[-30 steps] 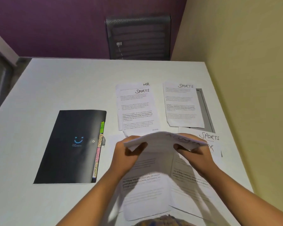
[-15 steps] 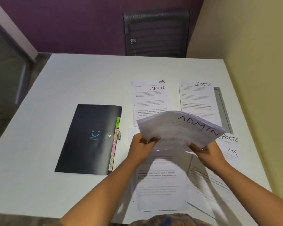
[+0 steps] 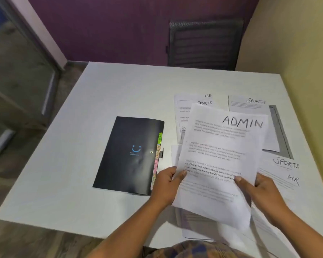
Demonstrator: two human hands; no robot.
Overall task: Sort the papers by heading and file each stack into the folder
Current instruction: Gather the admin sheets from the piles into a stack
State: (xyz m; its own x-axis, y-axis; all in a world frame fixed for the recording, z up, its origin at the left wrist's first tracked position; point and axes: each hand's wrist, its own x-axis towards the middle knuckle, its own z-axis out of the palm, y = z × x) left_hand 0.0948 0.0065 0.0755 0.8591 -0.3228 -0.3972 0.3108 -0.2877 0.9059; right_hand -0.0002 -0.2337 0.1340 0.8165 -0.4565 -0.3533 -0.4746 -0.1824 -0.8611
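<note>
I hold a sheet headed ADMIN [image 3: 220,155] up above the table, tilted toward me. My left hand [image 3: 166,185] pinches its left edge and my right hand [image 3: 257,192] pinches its right edge, thumbs on top. A shut black folder [image 3: 131,155] with coloured index tabs along its right side lies to the left of my left hand. Behind the held sheet lie a pile headed HR and SPORTS [image 3: 183,108] and a SPORTS sheet [image 3: 250,107]. At the right lie sheets headed SPORTS and HR [image 3: 285,170]. More papers [image 3: 196,226] are partly hidden under the held sheet.
The white table [image 3: 101,108] stands against a yellow wall [image 3: 296,62] on the right. A dark mesh chair [image 3: 205,43] is at the far side. A grey ruler-like strip [image 3: 280,131] lies beside the far SPORTS sheet.
The ADMIN sheet has been raised and turned to face me, from curled low over the table to held up flat. The view has shifted left.
</note>
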